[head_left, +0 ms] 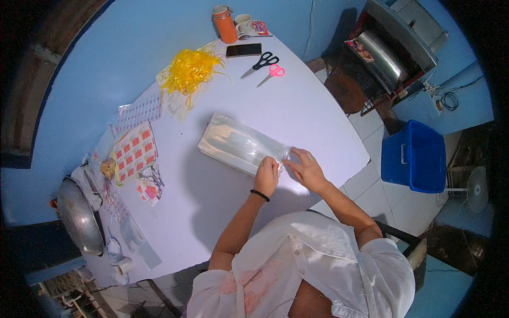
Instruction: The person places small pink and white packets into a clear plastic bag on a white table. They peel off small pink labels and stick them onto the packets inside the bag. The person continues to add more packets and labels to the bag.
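A long, clear plastic bag slants across the white table in front of me, its far end up and to the left. At its near right end my left hand is closed, fingers curled on the gathered plastic. My right hand meets the same end from the right, thumb and forefinger pinching the edge beside the left hand. The bag looks see-through with a shiny surface; whether anything lies inside I cannot tell. A black band circles my left wrist.
Yellow ribbon is heaped at the back, near black scissors, pink scissors, a phone, an orange jar and a cup. Printed sheets and a metal wok line the left. A blue bin stands right.
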Demonstrator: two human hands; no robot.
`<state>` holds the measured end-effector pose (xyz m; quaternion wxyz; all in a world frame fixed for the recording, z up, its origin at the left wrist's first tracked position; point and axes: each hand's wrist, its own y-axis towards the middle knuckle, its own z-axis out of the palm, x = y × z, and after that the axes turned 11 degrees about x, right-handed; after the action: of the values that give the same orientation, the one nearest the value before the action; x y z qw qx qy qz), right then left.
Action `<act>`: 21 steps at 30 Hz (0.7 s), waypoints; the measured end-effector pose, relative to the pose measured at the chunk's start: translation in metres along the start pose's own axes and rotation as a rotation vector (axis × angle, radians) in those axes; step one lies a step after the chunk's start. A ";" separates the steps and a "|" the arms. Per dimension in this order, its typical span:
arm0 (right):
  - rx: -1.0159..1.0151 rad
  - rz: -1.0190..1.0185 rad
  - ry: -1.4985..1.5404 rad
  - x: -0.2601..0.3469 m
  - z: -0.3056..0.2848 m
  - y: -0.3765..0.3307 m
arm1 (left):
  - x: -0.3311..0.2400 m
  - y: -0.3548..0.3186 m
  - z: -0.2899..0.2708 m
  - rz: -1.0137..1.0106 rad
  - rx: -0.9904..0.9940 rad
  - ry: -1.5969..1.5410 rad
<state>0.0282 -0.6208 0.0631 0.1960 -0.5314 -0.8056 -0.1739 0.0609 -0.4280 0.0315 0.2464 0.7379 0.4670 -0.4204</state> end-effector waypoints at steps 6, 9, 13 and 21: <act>0.002 -0.038 -0.131 0.009 0.005 0.015 | -0.052 -0.011 -0.004 0.104 0.055 -0.063; 0.059 0.076 -0.016 0.003 0.012 0.004 | -0.061 -0.018 0.006 0.094 0.128 -0.148; 0.076 0.282 0.216 0.001 0.020 -0.022 | -0.032 -0.004 0.007 0.095 0.302 -0.107; 0.049 0.496 0.410 -0.006 0.021 -0.031 | 0.101 0.059 -0.082 -0.189 0.011 0.594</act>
<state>-0.0010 -0.6271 0.0400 0.4034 -0.6605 -0.5991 -0.2051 0.1672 -0.3442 -0.0129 0.0550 0.7833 0.5826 -0.2099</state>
